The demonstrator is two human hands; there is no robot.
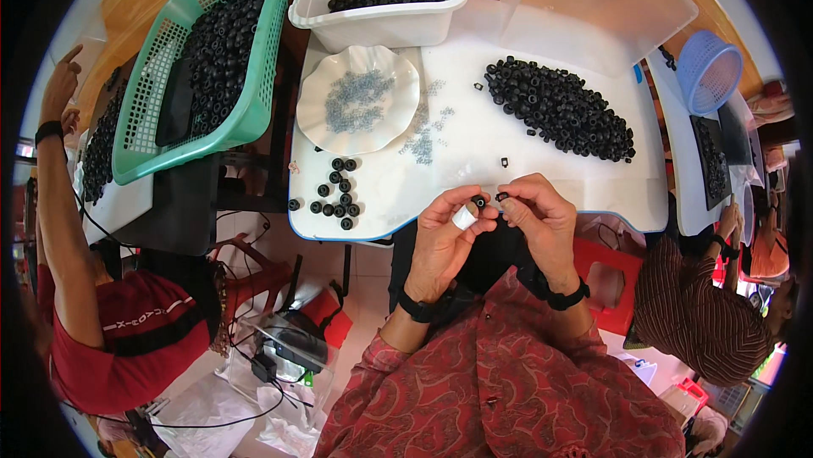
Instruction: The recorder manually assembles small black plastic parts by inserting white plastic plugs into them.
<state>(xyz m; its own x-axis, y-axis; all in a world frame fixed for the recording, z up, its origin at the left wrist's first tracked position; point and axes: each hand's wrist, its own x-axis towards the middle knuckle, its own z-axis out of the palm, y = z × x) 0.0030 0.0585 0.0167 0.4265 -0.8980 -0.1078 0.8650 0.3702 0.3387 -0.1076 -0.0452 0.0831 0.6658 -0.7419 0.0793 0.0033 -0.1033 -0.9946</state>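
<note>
- A red shirt [542,382] is covering the torso, its fabric showing curving, leaf-like shapes with paler outlines.
- A front placket [489,360] is running down the shirt, bearing small buttons.
- Matching sleeves [373,360] are ending on the forearms.
- Black bands [415,309] are circling both wrists.
- A white wrap [464,217] is encircling a digit of the left hand [442,244].
- Dark trousers [501,248] are covering the legs.
</note>
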